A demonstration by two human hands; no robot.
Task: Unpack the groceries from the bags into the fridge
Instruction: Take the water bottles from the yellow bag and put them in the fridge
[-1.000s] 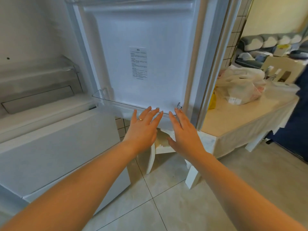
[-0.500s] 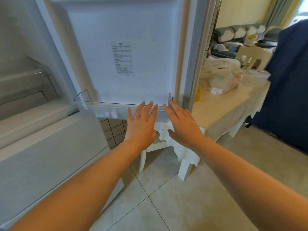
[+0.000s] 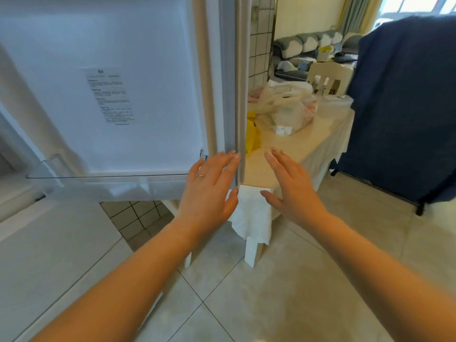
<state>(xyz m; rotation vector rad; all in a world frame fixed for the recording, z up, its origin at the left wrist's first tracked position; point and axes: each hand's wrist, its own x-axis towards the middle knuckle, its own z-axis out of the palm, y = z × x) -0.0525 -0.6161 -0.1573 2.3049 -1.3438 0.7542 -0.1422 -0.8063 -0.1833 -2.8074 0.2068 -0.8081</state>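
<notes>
The grocery bags point(image 3: 287, 107) sit on the table point(image 3: 291, 154) to the right of the open fridge door point(image 3: 123, 95), well apart from both hands. They are white, thin plastic, crumpled and slumped, with loose handles at the top; red print shows on one side and a small white label near the base. A yellow bag point(image 3: 253, 138) lies just beside them, partly hidden by the door's edge.

The table carries a pale top and a white lace-edged cloth point(image 3: 249, 218) hanging over its near corner; white legs stand on a floor of large pale tiles point(image 3: 246, 304). A cream chair point(image 3: 329, 76) stands behind the table. A grey sofa point(image 3: 306, 48) with clutter lies further back, a dark blue cloth point(image 3: 404, 107) hangs at the right, and a window with curtains is at the upper right.

The door's inner face is white, with a printed sticker point(image 3: 111, 96) and a clear door shelf point(image 3: 106, 178) along the bottom.

The left hand point(image 3: 209, 191) has straight fingers held together, a ring on one, fingertips at the door's grey seal edge; contact cannot be confirmed. The right hand point(image 3: 291, 188) is flat, fingers together, thumb spread, holding nothing, over the table's near corner.
</notes>
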